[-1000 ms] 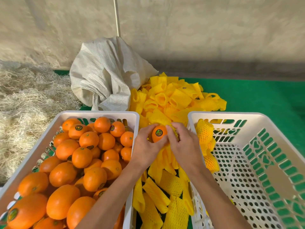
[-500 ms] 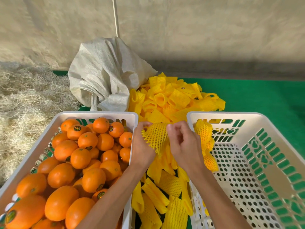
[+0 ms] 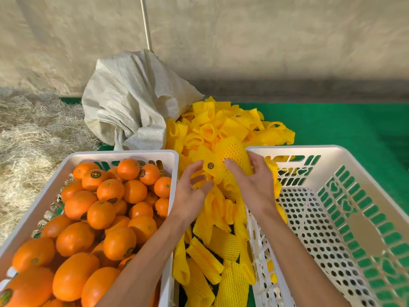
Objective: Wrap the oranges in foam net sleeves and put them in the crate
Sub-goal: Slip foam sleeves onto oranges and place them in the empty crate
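Cupped around the sleeved orange, the right hand carries it just over the near-left rim of the right crate, likely to drop it inside. Left of the orange, the left hand hangs with fingers spread, holding nothing. Below both lies the sleeve pile; farther left, the orange crate waits within reach.

Soft, even daylight fills the wide-angle frame; a dim band of shadow runs along the wall base, crate edges bow outward near the corners, and both hands show slight motion blur
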`<state>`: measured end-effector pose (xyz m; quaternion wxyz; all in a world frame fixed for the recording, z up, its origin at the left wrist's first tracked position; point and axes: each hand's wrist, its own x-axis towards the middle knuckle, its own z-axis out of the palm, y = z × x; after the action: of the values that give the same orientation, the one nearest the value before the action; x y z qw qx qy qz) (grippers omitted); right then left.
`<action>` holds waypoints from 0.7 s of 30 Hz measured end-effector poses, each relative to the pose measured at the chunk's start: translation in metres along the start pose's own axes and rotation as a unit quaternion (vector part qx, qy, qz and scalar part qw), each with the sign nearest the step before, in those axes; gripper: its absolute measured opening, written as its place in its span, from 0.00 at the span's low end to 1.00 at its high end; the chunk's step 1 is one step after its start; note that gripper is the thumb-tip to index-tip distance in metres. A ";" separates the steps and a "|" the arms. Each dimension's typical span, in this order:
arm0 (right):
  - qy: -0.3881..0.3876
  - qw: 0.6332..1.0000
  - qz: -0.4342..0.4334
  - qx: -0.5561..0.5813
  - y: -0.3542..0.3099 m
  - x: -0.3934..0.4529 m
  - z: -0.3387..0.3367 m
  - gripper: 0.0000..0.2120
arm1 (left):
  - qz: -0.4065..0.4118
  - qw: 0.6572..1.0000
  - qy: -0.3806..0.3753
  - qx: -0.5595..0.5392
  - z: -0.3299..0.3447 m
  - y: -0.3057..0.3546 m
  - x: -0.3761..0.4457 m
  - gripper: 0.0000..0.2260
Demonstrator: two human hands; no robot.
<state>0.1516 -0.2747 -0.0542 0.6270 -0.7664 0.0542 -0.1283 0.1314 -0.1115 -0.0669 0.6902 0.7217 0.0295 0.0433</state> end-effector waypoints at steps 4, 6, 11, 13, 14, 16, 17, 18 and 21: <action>0.160 0.984 -0.049 -0.064 0.008 0.014 -0.025 0.29 | -0.049 0.998 0.014 -0.025 0.000 -0.002 0.002 0.18; 0.215 0.970 -0.040 -0.110 0.018 0.022 -0.036 0.31 | -0.053 0.998 0.024 -0.023 0.001 -0.003 0.001 0.16; 0.073 0.975 -0.021 -0.210 0.054 0.029 -0.047 0.28 | -0.077 0.997 0.027 -0.011 0.000 -0.004 0.002 0.16; 0.024 0.971 -0.043 -0.235 0.057 0.030 -0.051 0.25 | -0.090 0.996 0.027 -0.005 0.001 -0.004 0.003 0.16; 0.025 0.969 -0.051 -0.239 0.055 0.031 -0.056 0.22 | -0.094 0.995 0.028 -0.004 0.000 -0.005 0.004 0.15; 0.040 0.962 -0.068 -0.260 0.051 0.035 -0.065 0.18 | -0.095 0.995 0.030 -0.011 0.001 -0.003 0.004 0.13; 0.043 0.956 -0.076 -0.280 0.049 0.036 -0.069 0.16 | -0.092 0.995 0.033 -0.018 0.002 -0.001 0.003 0.12; 0.042 0.951 -0.079 -0.295 0.047 0.036 -0.070 0.15 | -0.086 0.995 0.036 -0.029 0.002 0.000 0.003 0.11; 0.099 0.929 -0.070 -0.351 0.041 0.032 -0.064 0.13 | -0.068 0.982 0.026 -0.176 -0.006 0.008 0.005 0.11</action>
<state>0.1681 -0.3517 -0.0781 0.2992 -0.9227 0.1039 -0.2196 0.1353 -0.1049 -0.0585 0.8065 0.5842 0.0888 0.0198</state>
